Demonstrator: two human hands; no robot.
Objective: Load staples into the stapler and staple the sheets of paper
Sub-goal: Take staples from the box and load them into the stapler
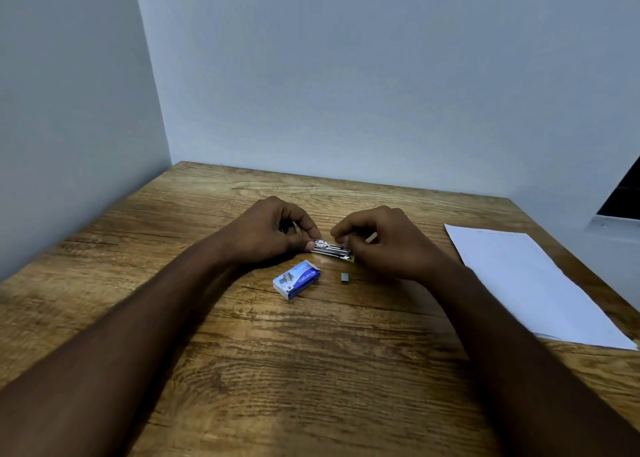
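Stapler (333, 249): mid-table, long axis left-right, between both hands.
Left hand (273, 229): pinching its left end.
Right hand (375, 240): fingers closed at its right end.
Sheets (530, 283): right edge.

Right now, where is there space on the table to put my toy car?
The bare wooden table left of the left hand, and the wide near strip below the blue-and-white staple box. It's crowded around the silver stapler, small grey staple strip and white paper sheets.

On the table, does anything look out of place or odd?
A small grey strip of staples lies loose on the table, outside its blue box, near the stapler. Nothing else stands out.
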